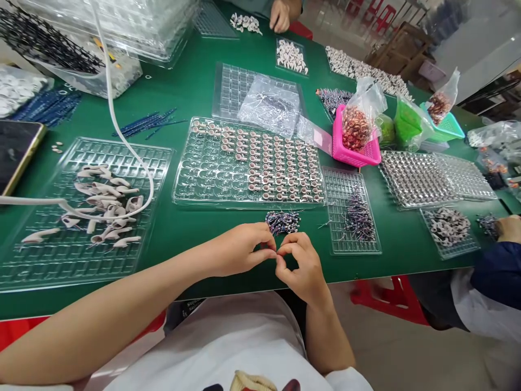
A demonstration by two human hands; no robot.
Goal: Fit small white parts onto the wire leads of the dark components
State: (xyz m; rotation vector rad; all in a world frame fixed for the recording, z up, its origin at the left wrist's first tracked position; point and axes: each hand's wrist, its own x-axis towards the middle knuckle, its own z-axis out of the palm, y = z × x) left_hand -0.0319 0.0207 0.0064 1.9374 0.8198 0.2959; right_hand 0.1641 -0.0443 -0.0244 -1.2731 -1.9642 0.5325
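Observation:
My left hand (254, 247) and my right hand (299, 266) meet at the fingertips above the table's near edge. Both are closed in a pinch, and whatever lies between the fingers is too small to make out. Just beyond them is a pile of small parts with thin dark wire leads (282, 222). Behind that pile lies a clear plastic tray (211, 179), its right part filled with rows of small pale shells with round openings (279, 163). To the right, another clear tray (337, 228) bears a heap of the wired parts (360, 217).
At left, a white cable (109, 92) loops over a tray of pale curved shells (108, 201). A pink basket (356, 157) holds a bag of copper-coloured parts. Co-workers' hands show at the far side (280, 15) and right edge (508, 228). Stacked clear trays (134, 27) stand back left.

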